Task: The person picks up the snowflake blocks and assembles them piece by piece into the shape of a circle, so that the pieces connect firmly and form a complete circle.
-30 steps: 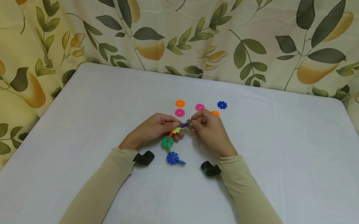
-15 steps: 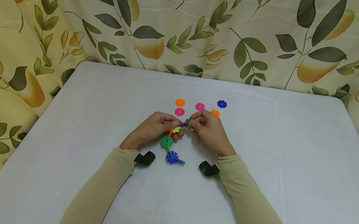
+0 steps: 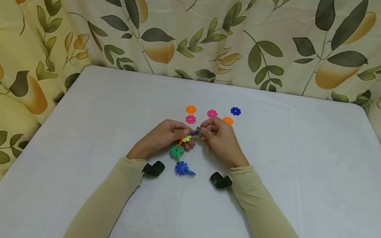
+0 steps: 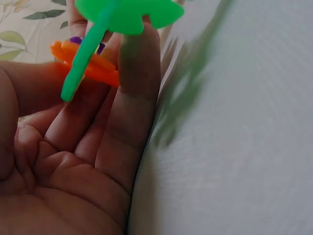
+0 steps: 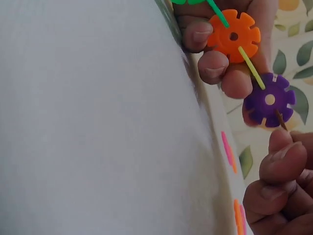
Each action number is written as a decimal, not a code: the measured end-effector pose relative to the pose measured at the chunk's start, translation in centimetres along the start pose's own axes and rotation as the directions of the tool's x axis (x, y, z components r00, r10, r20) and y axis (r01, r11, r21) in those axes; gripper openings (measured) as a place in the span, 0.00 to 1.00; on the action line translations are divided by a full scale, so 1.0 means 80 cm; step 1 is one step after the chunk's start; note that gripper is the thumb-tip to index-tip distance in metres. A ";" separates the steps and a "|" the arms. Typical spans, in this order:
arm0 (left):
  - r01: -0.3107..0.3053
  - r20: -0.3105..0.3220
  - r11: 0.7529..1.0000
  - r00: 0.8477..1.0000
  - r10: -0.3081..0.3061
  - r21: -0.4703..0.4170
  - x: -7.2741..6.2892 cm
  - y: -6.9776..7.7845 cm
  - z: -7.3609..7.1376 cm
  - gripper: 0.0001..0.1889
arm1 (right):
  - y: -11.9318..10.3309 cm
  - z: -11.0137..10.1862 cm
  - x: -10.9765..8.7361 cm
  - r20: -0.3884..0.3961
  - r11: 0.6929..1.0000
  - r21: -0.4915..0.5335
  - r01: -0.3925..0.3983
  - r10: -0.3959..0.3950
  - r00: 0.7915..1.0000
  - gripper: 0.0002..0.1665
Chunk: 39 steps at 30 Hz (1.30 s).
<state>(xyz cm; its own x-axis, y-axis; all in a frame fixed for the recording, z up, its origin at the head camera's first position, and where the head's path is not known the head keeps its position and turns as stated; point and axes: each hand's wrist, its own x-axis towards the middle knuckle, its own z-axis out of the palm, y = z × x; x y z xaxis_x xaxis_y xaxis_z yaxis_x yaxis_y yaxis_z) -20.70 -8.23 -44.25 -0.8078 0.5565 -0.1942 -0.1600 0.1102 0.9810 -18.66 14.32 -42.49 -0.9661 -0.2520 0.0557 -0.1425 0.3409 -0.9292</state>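
Note:
A chain of notched plastic discs hangs between the two hands above the table. My left hand (image 3: 164, 135) grips it near the yellow disc (image 3: 187, 138), with the orange disc (image 5: 234, 36) close to its fingers. Joined edge-to-edge with the yellow one is the purple disc (image 5: 270, 100). My right hand (image 3: 224, 140) pinches a brownish-grey disc (image 3: 198, 130) that meets the purple disc's rim; the fingers cover much of it. Below the left hand trail a green disc (image 3: 176, 151), a blue disc (image 3: 181, 168) and a lighter blue piece (image 3: 191, 173) at the tail.
Beyond the hands, loose discs lie flat on the white table (image 3: 282, 161): orange (image 3: 191, 109) and pink (image 3: 190, 119) ones, another pink disc (image 3: 212, 113), a dark blue disc (image 3: 235, 111) and an orange disc (image 3: 228, 120). A leaf-print curtain (image 3: 192, 21) hangs behind the table.
My right hand has shifted slightly left, toward the left hand, and the brownish-grey disc shows less of its face. The left hand keeps its grip with almost no movement.

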 end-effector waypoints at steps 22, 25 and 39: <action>-0.004 0.015 0.999 1.000 0.004 -0.043 -0.002 0.000 -0.003 0.16 | 0.003 -0.009 0.005 0.006 0.995 -0.083 0.054 -0.053 0.999 0.10; 0.002 0.008 0.999 1.000 -0.002 -0.042 -0.002 -0.002 -0.004 0.16 | 0.004 -0.016 0.007 -0.028 0.994 -0.096 0.045 -0.048 0.998 0.11; 0.015 -0.009 0.998 1.000 -0.015 -0.059 0.000 -0.005 -0.006 0.12 | 0.008 -0.032 0.021 -0.083 0.952 -0.303 0.036 -0.064 0.994 0.13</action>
<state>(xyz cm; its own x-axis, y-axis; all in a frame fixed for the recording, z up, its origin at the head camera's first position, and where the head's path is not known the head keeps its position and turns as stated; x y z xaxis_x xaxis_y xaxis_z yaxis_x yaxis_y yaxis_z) -20.93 -8.67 -44.63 -0.8105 0.5472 -0.2091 -0.2050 0.0694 0.9763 -20.93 16.40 -42.06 -0.9696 -0.1968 0.1453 -0.2355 0.5903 -0.7721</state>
